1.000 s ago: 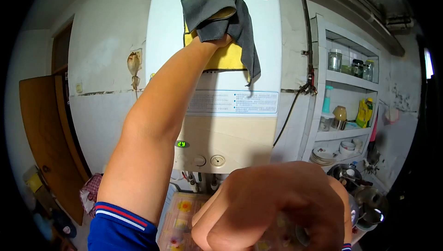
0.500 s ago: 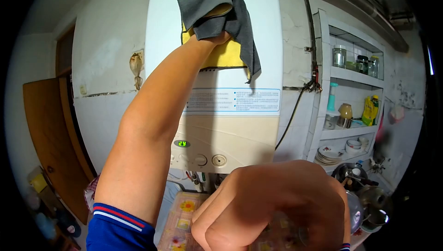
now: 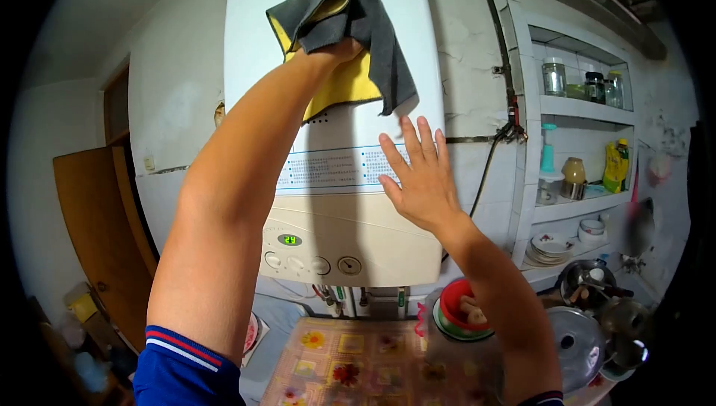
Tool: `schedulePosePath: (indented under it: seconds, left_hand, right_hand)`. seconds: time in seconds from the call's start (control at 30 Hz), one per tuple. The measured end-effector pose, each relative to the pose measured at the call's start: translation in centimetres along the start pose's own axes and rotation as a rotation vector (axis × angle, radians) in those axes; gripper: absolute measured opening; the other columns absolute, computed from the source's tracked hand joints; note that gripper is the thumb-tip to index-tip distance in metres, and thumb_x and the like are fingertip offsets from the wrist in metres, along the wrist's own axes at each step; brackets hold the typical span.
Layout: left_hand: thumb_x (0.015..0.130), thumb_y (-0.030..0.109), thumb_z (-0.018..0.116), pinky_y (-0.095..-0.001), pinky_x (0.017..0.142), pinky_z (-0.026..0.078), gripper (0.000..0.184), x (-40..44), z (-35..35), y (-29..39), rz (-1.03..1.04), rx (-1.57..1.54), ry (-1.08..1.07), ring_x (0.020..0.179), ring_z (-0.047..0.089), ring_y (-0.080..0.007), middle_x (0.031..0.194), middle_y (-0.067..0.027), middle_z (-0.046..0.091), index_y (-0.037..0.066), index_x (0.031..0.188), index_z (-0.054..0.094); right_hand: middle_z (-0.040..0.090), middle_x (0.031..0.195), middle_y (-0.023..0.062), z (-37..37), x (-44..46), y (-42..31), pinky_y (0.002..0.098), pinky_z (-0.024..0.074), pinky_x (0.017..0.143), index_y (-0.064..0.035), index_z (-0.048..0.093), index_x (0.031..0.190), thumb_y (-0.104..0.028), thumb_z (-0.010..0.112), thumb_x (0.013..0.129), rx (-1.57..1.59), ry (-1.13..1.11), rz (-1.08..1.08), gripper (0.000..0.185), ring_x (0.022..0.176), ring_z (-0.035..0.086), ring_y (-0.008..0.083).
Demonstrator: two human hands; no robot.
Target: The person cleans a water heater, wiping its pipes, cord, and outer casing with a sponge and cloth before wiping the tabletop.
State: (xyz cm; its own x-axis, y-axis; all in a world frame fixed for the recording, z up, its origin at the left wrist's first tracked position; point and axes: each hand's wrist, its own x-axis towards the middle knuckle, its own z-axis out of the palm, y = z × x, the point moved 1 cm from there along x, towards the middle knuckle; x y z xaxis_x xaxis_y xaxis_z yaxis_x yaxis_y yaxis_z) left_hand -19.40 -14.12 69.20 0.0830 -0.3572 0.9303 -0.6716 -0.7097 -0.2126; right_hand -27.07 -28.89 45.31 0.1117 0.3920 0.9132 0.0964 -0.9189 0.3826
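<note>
The white wall-mounted water heater (image 3: 250,55) had a strip of wall (image 3: 464,70) between its right edge and the built-in shelves (image 3: 585,110), with the flower-patterned tabletop (image 3: 350,361) below. On its upper front, the gray-and-yellow cloth (image 3: 388,55) covered my left hand (image 3: 341,49), hiding those fingers so I couldn't tell their grip, while my right hand (image 3: 424,182) was empty, fingers spread before the heater's lower right edge. The red bowl (image 3: 450,303) held pale lumps (image 3: 471,310), and glass jars (image 3: 554,78) lined the upper shelf.
</note>
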Motion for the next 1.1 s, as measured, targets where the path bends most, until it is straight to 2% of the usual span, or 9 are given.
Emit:
schedulePosePath:
  seconds: [0.17, 0.3, 0.47, 0.5, 0.53, 0.7, 0.93, 1.03, 1.1]
  left_hand:
    - [0.089, 0.047, 0.059, -0.0382, 0.113, 0.032, 0.061, 2.0, -1.7, 3.9, 0.070, 0.007, -0.109, 0.134, 0.043, -0.0283, 0.143, -0.0111, 0.050, 0.017, 0.141, 0.048]
    - [0.090, 0.044, 0.058, -0.0392, 0.114, 0.030, 0.059, 8.2, 5.3, 2.5, 0.304, 0.077, 0.175, 0.136, 0.041, -0.0288, 0.148, -0.0111, 0.045, 0.017, 0.142, 0.049]
    - [0.091, 0.042, 0.060, -0.0368, 0.109, 0.037, 0.052, 6.0, 0.2, 0.5, 0.092, -0.112, 0.036, 0.127, 0.050, -0.0269, 0.136, -0.0111, 0.056, 0.015, 0.135, 0.054]
    - [0.091, 0.039, 0.061, -0.0363, 0.107, 0.038, 0.050, 4.0, -1.3, 0.2, -0.160, -0.324, 0.038, 0.126, 0.050, -0.0261, 0.135, -0.0120, 0.057, 0.015, 0.135, 0.055]
    - [0.095, 0.046, 0.049, -0.0404, 0.110, 0.035, 0.053, 5.1, -0.9, -3.7, -0.131, -0.195, 0.075, 0.130, 0.047, -0.0269, 0.139, -0.0132, 0.053, 0.011, 0.135, 0.054]
    - [0.092, 0.038, 0.053, -0.0402, 0.102, 0.041, 0.045, 6.0, -0.7, -13.1, -0.250, -0.102, 0.084, 0.118, 0.054, -0.0267, 0.128, -0.0136, 0.059, 0.010, 0.127, 0.059]
    - [0.089, 0.028, 0.058, -0.0399, 0.090, 0.049, 0.034, 9.0, 2.0, -5.8, -0.276, -0.355, -0.135, 0.101, 0.063, -0.0265, 0.112, -0.0142, 0.067, 0.008, 0.115, 0.067]
    - [0.092, 0.033, 0.056, -0.0389, 0.092, 0.049, 0.036, 12.5, 5.5, -2.8, 0.364, 0.033, 0.008, 0.103, 0.063, -0.0295, 0.113, -0.0145, 0.066, 0.008, 0.116, 0.065]
    - [0.093, 0.036, 0.055, -0.0382, 0.093, 0.048, 0.037, 15.4, 7.5, -3.2, 0.966, 0.376, 0.332, 0.104, 0.063, -0.0315, 0.114, -0.0147, 0.066, 0.008, 0.117, 0.064]
  right_hand:
    - [0.030, 0.155, 0.0185, 0.9, 0.0, -0.1, 0.0564, 0.0233, 0.114, -0.0163, 0.040, 0.147, -0.049, 0.062, 0.088, -0.071, 0.020, 0.065, 0.071, 0.142, 0.027, 0.0393]
    - [0.029, 0.155, 0.0177, 1.0, 0.0, -0.1, 0.0544, 0.0230, 0.114, -0.0177, 0.042, 0.146, -0.051, 0.062, 0.087, -0.075, 0.030, 0.084, 0.071, 0.143, 0.026, 0.0381]
    - [0.031, 0.154, 0.0181, 1.1, -0.4, 0.2, 0.0546, 0.0240, 0.114, -0.0167, 0.047, 0.143, -0.048, 0.065, 0.086, -0.033, 0.075, 0.063, 0.067, 0.142, 0.027, 0.0382]
    - [0.032, 0.153, 0.0186, 1.0, -0.2, 0.2, 0.0547, 0.0248, 0.113, -0.0156, 0.049, 0.141, -0.047, 0.066, 0.085, -0.020, 0.107, 0.046, 0.066, 0.141, 0.028, 0.0386]
    - [0.032, 0.153, 0.0186, 0.8, 0.0, 0.2, 0.0547, 0.0248, 0.113, -0.0156, 0.049, 0.141, -0.047, 0.066, 0.085, -0.018, 0.111, 0.049, 0.066, 0.141, 0.028, 0.0386]
    - [0.037, 0.148, 0.0192, -0.2, 1.3, 1.1, 0.0543, 0.0252, 0.113, -0.0121, 0.051, 0.137, -0.047, 0.064, 0.087, 0.003, 0.091, 0.012, 0.063, 0.137, 0.031, 0.0392]
    - [0.026, 0.158, 0.0165, 1.1, 1.1, 1.1, 0.0515, 0.0185, 0.118, -0.0169, 0.045, 0.145, -0.049, 0.062, 0.087, -0.013, 0.089, 0.071, 0.068, 0.146, 0.019, 0.0363]
    - [0.028, 0.156, 0.0172, 0.8, 1.3, 1.0, 0.0518, 0.0193, 0.117, -0.0170, 0.047, 0.143, -0.051, 0.063, 0.087, -0.012, 0.078, 0.077, 0.068, 0.145, 0.022, 0.0365]
    - [0.031, 0.154, 0.0179, 0.8, 1.3, 1.1, 0.0522, 0.0206, 0.116, -0.0170, 0.047, 0.142, -0.051, 0.063, 0.087, -0.016, 0.082, 0.075, 0.067, 0.144, 0.025, 0.0369]
